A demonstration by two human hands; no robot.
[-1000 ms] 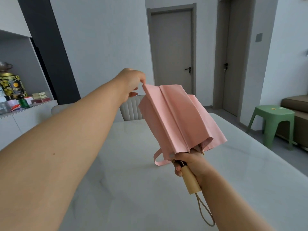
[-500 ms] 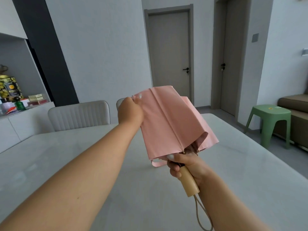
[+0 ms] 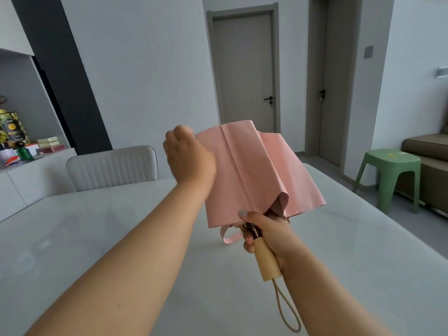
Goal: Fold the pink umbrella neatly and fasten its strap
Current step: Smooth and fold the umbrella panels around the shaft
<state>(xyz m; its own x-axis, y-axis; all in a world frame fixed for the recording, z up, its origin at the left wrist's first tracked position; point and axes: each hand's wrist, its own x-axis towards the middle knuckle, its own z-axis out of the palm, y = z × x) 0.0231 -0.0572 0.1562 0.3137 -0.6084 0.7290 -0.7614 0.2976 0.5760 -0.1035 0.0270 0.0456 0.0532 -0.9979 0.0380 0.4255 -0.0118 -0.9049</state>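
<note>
Wooden and pale, the handle (image 3: 266,261) sits in the grip of the right hand (image 3: 268,235), fingers curled round its top, with a cord loop (image 3: 287,311) hanging off its near end above the white table (image 3: 97,238). From that grip the pink umbrella (image 3: 254,170) rises away in flat pleats, held in the air over the table, its strap (image 3: 229,236) dangling loose and unfastened just left of the handle, while the left hand (image 3: 190,161) is at the fabric's far left edge, its fingers hidden, so whether it holds the fabric cannot be told. Beyond the table stand a grey chair (image 3: 112,167) on the left, a green stool (image 3: 390,175) on the right, and a grey door (image 3: 244,71) at the far wall.
</note>
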